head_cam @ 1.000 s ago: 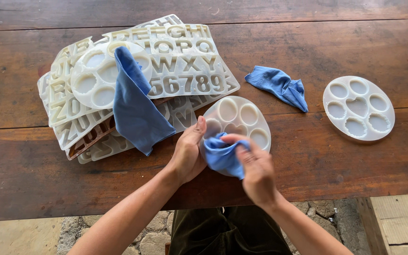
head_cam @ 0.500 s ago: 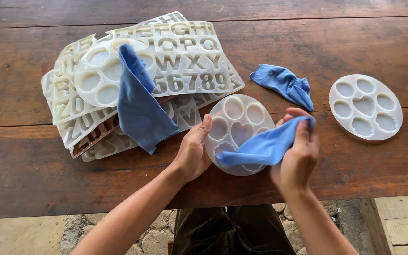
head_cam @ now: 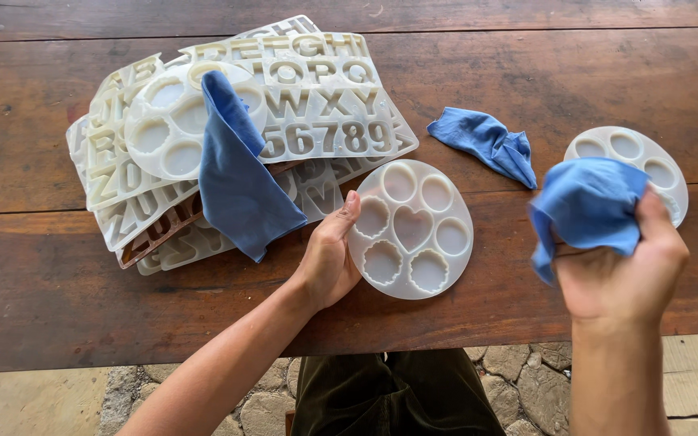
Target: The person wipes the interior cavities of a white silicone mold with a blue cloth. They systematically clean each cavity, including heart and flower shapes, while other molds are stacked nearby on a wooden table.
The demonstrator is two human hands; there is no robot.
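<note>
My left hand (head_cam: pixel 331 254) grips the left rim of a round white mould (head_cam: pixel 411 229) with a heart-shaped hollow in its middle and round ones about it; the mould lies flat on the wooden table (head_cam: pixel 527 73). My right hand (head_cam: pixel 620 266) is raised to the right of it, fingers closed around a bunched blue cloth (head_cam: pixel 587 203). That cloth hangs in front of a second round white mould (head_cam: pixel 632 153) at the right.
A pile of white letter-and-number moulds (head_cam: pixel 300 105) fills the left of the table, with a round mould (head_cam: pixel 167 129) and a long blue cloth (head_cam: pixel 236 178) draped on top. Another crumpled blue cloth (head_cam: pixel 485 142) lies behind the middle mould. Stone paving (head_cam: pixel 519 387) shows below the table edge.
My right hand has lifted the blue cloth off the middle mould and swung it to the right. My left hand still holds that mould's rim.
</note>
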